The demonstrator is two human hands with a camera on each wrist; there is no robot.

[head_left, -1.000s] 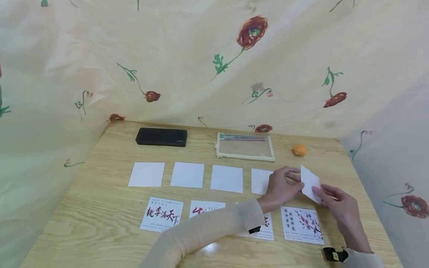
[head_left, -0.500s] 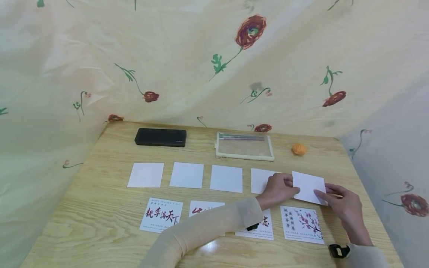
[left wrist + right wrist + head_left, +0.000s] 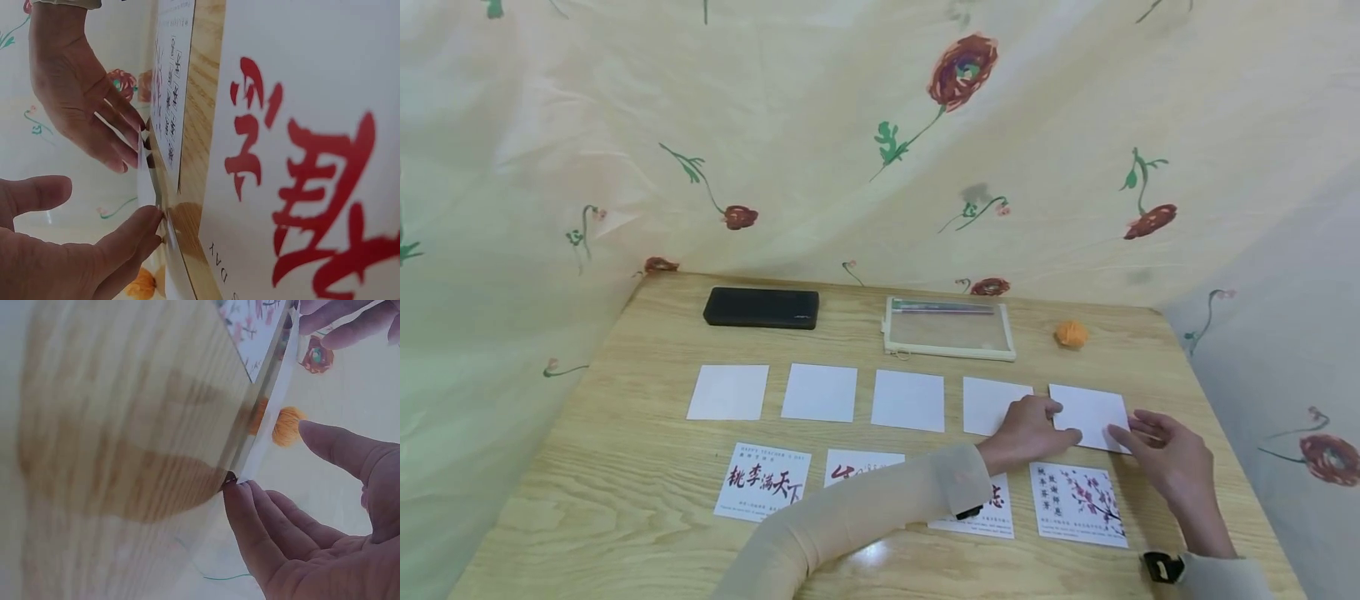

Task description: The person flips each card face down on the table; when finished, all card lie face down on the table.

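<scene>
A white card, plain side up, lies between my two hands at the right end of the upper row. My left hand is at its left edge, with fingertips touching the card's edge and the thumb raised apart in the left wrist view. On the other side, my right hand touches the card's right edge with nearly straight fingers; its thumb stands away. From the right wrist view, the card is close over the wooden table. Just below is a card with pink blossoms.
Several plain white cards continue the upper row leftward. Cards with red lettering form the lower row, partly covered by my left sleeve. Behind are a black case, a clear zip pouch and an orange ball.
The card was held up on edge between both hands; it has tipped down flat with its plain side up. Both thumbs have come off it.
</scene>
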